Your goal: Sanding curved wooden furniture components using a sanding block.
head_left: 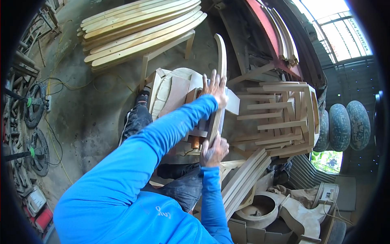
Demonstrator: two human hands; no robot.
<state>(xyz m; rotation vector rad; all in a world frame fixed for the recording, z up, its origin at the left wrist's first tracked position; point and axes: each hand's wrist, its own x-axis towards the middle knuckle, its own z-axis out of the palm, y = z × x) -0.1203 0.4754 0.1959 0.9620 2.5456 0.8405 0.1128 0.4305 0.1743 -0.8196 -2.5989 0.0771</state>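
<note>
A long curved wooden slat stretches away from me across a low bench machine, its far end bending up to the left. My left hand lies flat on the slat near its middle, fingers stretched out and apart. At the near end, my right hand is closed around the slat, thumb on the left side. Beneath and left of the slat, the machine shows a wooden housing and a copper-coloured cylinder. The slat and my hands hide where the wood meets the machine.
Curved slats are stacked on a wooden stand at the far left. A pile of wooden frames stands to the right. Straight wooden strips lean near my right forearm, beside curved wooden parts. A yellow cord runs along the floor.
</note>
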